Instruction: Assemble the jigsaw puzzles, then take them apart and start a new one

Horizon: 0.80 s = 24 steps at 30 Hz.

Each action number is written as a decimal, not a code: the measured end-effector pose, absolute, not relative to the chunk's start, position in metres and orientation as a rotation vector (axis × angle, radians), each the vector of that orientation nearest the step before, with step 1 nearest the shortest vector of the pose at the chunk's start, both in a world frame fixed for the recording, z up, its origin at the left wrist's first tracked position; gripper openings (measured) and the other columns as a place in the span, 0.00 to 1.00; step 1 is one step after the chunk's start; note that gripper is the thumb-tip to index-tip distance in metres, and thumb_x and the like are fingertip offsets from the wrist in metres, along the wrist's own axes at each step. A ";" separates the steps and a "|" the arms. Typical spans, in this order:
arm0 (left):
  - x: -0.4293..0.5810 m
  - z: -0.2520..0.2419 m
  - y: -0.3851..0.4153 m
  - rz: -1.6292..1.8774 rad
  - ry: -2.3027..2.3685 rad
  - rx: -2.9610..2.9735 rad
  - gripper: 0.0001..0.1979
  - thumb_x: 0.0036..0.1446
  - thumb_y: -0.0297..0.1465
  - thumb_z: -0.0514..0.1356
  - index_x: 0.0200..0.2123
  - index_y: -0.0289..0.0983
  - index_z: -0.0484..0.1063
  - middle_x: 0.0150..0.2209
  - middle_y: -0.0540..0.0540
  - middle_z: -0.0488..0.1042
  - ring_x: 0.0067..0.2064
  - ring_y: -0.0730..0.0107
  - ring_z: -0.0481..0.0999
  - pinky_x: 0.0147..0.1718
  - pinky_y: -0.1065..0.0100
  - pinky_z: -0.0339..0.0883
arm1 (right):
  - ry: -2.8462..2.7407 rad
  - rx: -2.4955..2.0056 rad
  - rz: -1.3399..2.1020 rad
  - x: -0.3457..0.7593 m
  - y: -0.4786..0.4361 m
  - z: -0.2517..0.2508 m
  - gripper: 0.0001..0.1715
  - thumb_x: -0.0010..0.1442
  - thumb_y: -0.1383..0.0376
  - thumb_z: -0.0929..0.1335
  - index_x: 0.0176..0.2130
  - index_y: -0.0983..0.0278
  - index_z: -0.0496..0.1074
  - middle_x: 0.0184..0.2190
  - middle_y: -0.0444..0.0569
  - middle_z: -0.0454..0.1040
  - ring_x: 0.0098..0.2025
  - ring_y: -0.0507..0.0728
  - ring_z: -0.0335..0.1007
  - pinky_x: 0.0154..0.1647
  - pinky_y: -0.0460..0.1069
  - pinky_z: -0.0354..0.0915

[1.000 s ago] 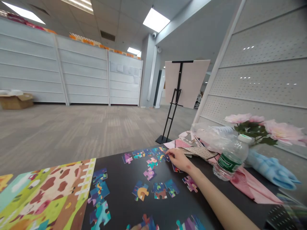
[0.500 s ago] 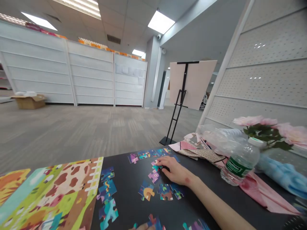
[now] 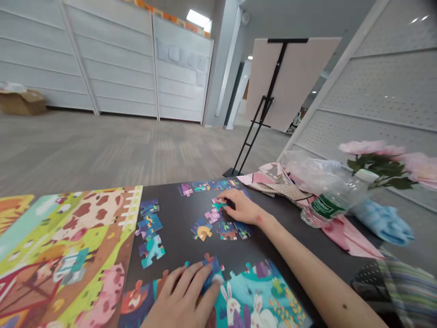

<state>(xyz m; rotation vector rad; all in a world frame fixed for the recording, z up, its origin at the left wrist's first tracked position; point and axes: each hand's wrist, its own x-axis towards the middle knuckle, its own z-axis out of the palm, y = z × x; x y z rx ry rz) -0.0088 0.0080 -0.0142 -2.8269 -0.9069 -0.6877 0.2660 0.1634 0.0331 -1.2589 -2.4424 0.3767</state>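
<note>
The light is even and rather bright, coming from above, where the ceiling lamp [image 3: 198, 19] is burnt to pure white. Small glare spots sit on the perforated panel [image 3: 378, 98] at the right. The floor [image 3: 136, 146] looks smeared — slightly blurred — and wide-lens distortion makes the white partitions [image 3: 112, 59] lean; the upper right corner is dark.

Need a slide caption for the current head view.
Left hand over a partly joined jigsaw, right hand at smaller puzzle pieces, farm picture alongside.
</note>
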 end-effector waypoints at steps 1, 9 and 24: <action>-0.009 -0.016 0.008 -0.665 -0.900 -2.822 0.20 0.64 0.27 0.57 0.58 0.47 0.69 0.56 0.49 0.76 0.54 0.62 0.75 0.54 0.65 0.64 | -2.437 -1.253 0.388 0.266 0.164 0.034 0.24 0.55 0.74 0.68 0.51 0.62 0.74 0.48 0.53 0.76 0.53 0.62 0.70 0.59 0.59 0.61; -0.008 -0.013 0.006 -0.625 -0.879 -2.746 0.20 0.62 0.26 0.56 0.56 0.44 0.69 0.55 0.48 0.75 0.54 0.61 0.72 0.53 0.64 0.61 | -2.096 -1.222 1.027 0.271 0.141 0.068 0.15 0.62 0.55 0.70 0.40 0.65 0.72 0.30 0.45 0.75 0.30 0.52 0.71 0.34 0.48 0.68; -0.013 -0.017 0.002 -0.547 -0.904 -2.747 0.22 0.62 0.25 0.55 0.58 0.47 0.68 0.58 0.50 0.73 0.56 0.62 0.71 0.55 0.65 0.59 | -2.457 -1.186 1.271 0.255 0.090 0.071 0.05 0.59 0.66 0.71 0.36 0.64 0.79 0.29 0.45 0.77 0.28 0.50 0.74 0.30 0.42 0.68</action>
